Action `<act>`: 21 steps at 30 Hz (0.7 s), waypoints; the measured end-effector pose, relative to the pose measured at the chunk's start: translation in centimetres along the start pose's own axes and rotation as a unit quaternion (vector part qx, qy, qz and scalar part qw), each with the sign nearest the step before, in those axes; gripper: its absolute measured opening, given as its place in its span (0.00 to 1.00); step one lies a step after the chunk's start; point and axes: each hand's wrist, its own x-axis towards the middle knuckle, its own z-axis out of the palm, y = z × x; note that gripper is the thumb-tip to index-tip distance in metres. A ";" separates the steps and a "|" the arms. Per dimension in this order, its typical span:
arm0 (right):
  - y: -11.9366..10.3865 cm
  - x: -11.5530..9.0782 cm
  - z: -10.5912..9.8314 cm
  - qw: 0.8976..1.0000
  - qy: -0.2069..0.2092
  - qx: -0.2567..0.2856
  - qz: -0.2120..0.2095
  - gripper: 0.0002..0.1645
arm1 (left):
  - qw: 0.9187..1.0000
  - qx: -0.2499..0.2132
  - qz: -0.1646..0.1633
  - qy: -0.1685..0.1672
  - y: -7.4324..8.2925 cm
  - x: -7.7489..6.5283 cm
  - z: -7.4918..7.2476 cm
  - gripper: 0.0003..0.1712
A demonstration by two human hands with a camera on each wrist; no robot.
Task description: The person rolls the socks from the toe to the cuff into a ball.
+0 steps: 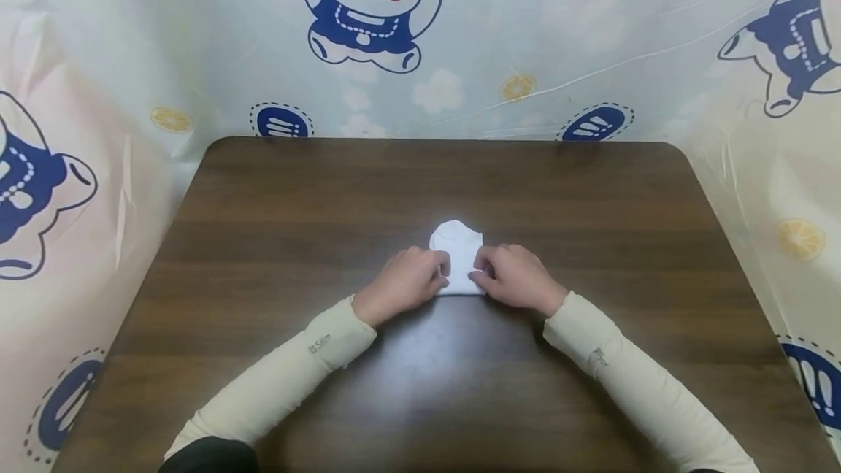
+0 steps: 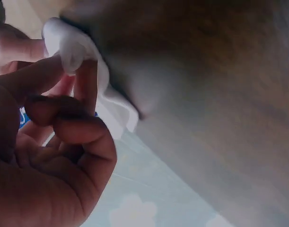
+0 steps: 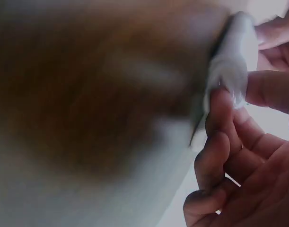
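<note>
A small white piece of folded cloth [image 1: 458, 243] lies on the wooden table, its far end rounded and its near edge straight. At its left side my left hand [image 1: 409, 277] pinches the near part between thumb and fingers. Opposite it, my right hand [image 1: 519, 276] pinches the right side in the same way. In the left wrist view the white cloth [image 2: 104, 78] bunches at the fingertips, with the other fingers curled beneath. The right wrist view has the cloth [image 3: 234, 52] rolled or folded over between thumb and index finger.
The dark brown table [image 1: 296, 195] has rounded far corners. Behind it and along both sides hangs a pale curtain [image 1: 473, 35] printed with cartoon bears, orange slices and blue ovals.
</note>
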 end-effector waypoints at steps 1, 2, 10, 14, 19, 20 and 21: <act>0.0 0.0 0.1 1.000 0.010 -0.018 -0.004 0.07 | 1.000 0.009 0.012 0.008 0.0 0.0 0.1 0.06; 0.0 0.0 0.1 0.999 0.022 -0.039 -0.011 0.08 | 0.999 0.018 0.025 0.016 -0.1 0.1 0.2 0.06; -1.2 -1.0 -0.3 0.976 0.096 -0.153 -0.118 0.07 | 0.993 0.071 0.089 0.012 0.4 0.2 -0.1 0.07; -1.4 -1.7 -0.4 0.969 0.070 -0.185 -0.146 0.12 | 0.994 0.073 0.086 -0.011 0.6 0.1 -0.4 0.08; -1.0 -2.1 0.0 0.969 0.042 -0.204 -0.134 0.15 | 0.994 0.076 0.074 -0.039 0.7 -0.2 -0.5 0.03; -1.0 -2.1 0.0 0.969 0.043 -0.204 -0.134 0.16 | 0.993 0.080 0.070 -0.042 0.7 -0.2 -0.4 0.03; -0.9 -2.1 0.1 0.968 0.046 -0.205 -0.136 0.16 | 0.993 0.084 0.067 -0.044 0.8 -0.2 -0.4 0.05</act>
